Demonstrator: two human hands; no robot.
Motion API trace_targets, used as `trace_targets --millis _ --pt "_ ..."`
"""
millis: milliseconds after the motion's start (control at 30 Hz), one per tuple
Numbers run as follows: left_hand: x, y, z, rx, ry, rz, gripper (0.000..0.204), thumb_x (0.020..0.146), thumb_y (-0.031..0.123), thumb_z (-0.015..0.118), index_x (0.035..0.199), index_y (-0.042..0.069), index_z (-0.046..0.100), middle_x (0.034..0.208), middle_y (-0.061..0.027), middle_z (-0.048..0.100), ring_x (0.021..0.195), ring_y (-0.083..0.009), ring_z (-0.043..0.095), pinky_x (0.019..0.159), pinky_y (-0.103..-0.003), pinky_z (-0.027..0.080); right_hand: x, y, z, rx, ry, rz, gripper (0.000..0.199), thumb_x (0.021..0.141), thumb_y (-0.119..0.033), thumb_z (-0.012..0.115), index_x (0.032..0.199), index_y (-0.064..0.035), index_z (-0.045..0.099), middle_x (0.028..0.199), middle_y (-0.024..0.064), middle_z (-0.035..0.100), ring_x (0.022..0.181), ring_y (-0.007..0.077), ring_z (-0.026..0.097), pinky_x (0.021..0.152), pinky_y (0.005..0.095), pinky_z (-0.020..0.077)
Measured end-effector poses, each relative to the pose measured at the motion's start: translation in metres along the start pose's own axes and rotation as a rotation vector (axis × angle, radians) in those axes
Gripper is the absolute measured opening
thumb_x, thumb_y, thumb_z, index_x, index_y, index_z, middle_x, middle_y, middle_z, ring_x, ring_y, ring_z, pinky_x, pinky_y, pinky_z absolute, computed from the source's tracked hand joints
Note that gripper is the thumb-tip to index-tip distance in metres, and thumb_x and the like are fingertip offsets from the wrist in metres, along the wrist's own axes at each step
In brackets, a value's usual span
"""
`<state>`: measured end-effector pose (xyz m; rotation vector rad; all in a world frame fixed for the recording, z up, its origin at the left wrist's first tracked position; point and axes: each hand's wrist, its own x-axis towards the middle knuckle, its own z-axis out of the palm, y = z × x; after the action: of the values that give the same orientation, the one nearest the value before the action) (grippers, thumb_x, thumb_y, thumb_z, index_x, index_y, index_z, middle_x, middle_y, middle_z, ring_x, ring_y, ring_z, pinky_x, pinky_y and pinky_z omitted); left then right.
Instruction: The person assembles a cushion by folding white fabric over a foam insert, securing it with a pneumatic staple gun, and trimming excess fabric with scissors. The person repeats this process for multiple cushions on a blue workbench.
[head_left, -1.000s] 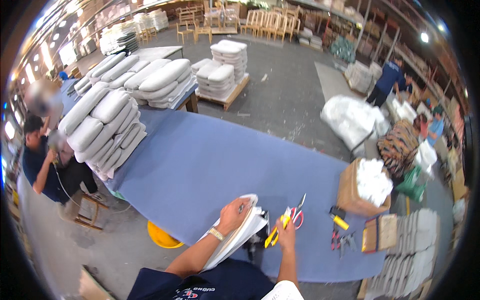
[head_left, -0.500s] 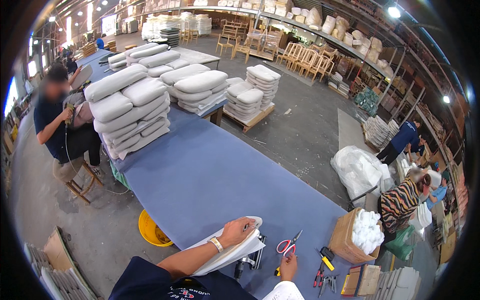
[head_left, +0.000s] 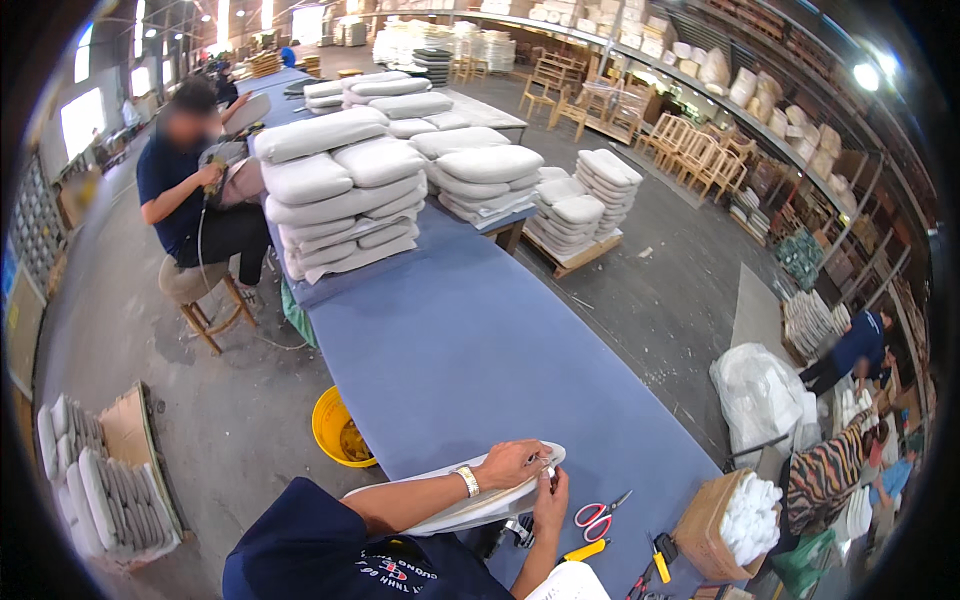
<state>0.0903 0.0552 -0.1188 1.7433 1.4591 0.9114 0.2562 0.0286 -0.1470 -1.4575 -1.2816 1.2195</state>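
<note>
Your left hand (head_left: 512,464) and right hand (head_left: 550,497) meet at the far tip of a white pad (head_left: 465,515), low in the frame's centre. Fingers bend in close together there; I cannot tell whether they are clamped on anything. The pad seems mid-work; how much is left does not show. Scissors (head_left: 607,509) and a yellow knife (head_left: 586,550) lie unheld just right, tightening that side. The blue worktop (head_left: 470,350) stretches toward the upper-left cushion stack (head_left: 340,190), its left edge passing a yellow bucket (head_left: 325,422).
</note>
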Motion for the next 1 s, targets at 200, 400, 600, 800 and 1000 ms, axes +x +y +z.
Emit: trace_targets --millis 200,400,600,800,1000 --pt "-0.008 0.011 0.001 -0.024 0.045 0.003 0.024 0.100 0.030 0.063 0.110 0.011 0.070 0.129 -0.0049 0.073 0.107 -0.0295 0.072 0.092 -0.041 0.057 -0.004 0.019 0.004 0.456 -0.096 0.126 0.049 0.107 -0.025 0.059 0.149 -0.0023 0.049 0.134 0.0111 0.062 0.119 0.0218 0.061 0.102 0.0372 0.0495" --pt "-0.008 0.074 -0.029 -0.234 0.228 0.176 0.018 0.100 0.019 0.064 0.110 0.005 0.070 0.127 -0.0097 0.072 0.111 -0.0282 0.072 0.091 -0.039 0.059 -0.003 -0.053 -0.017 0.118 -0.094 -0.197 0.050 0.105 -0.021 0.059 0.147 0.0060 0.048 0.140 0.0158 0.057 0.128 0.0239 0.055 0.107 0.0385 0.0438" --pt "-0.016 0.113 -0.057 -0.387 0.429 0.511 0.012 0.095 0.000 0.067 0.107 0.003 0.069 0.133 -0.0146 0.069 0.135 -0.0344 0.059 0.107 -0.041 0.055 -0.026 -0.170 -0.018 -0.004 -0.076 -0.464 0.050 0.105 -0.012 0.052 0.149 0.0096 0.042 0.136 0.0218 0.060 0.121 0.0282 0.061 0.102 0.0359 0.0473" --pt "-0.034 0.114 -0.088 -0.221 0.451 0.521 0.014 0.094 0.003 0.069 0.108 0.006 0.068 0.140 -0.0150 0.065 0.134 -0.0345 0.060 0.103 -0.040 0.056 -0.028 -0.176 -0.003 -0.192 -0.045 -0.492 0.045 0.108 -0.016 0.051 0.146 0.0068 0.048 0.125 0.0227 0.067 0.110 0.0249 0.066 0.093 0.0357 0.0511" --pt "-0.044 0.125 -0.125 0.078 0.530 0.408 0.031 0.085 0.000 0.077 0.115 0.007 0.072 0.134 -0.0161 0.066 0.119 -0.0338 0.069 0.094 -0.039 0.060 -0.027 -0.189 0.025 -0.364 -0.052 -0.553 0.054 0.101 -0.014 0.055 0.152 0.0029 0.045 0.136 0.0295 0.063 0.116 0.0460 0.066 0.094 0.0477 0.0552"
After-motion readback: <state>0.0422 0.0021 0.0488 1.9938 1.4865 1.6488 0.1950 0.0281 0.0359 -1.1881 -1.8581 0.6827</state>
